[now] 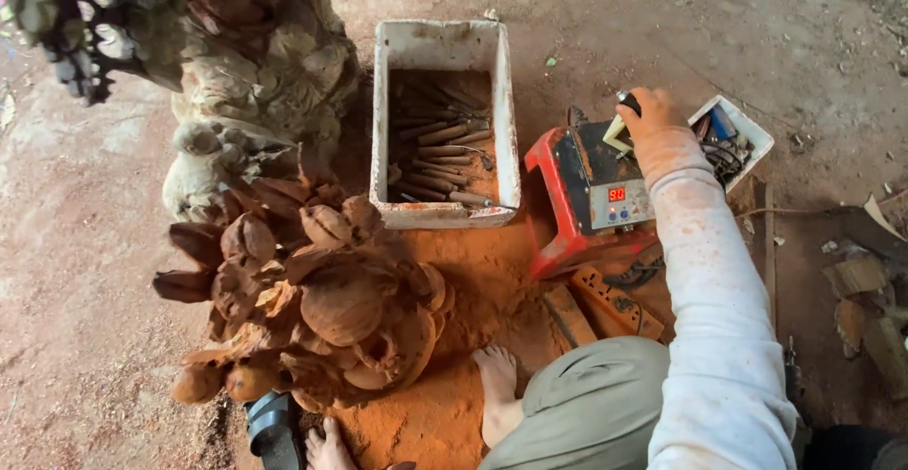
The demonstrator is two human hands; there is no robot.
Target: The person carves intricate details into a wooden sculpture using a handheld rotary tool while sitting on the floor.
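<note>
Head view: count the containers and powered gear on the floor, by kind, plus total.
White foam box of chisels: 1
Small white tray: 1
Control unit with red digital display: 1
Orange power strip: 1
Total: 4
The right hand grips a dark handle above the unit.

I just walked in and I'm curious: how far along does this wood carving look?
The reddish carving already has rounded fruit and leaf shapes, and red sawdust covers the floor. The right hand grips a dark-handled tool beside the control box; the left hand is out of view. Surfaces still look rough, and chisels lie in the white tray.
</note>
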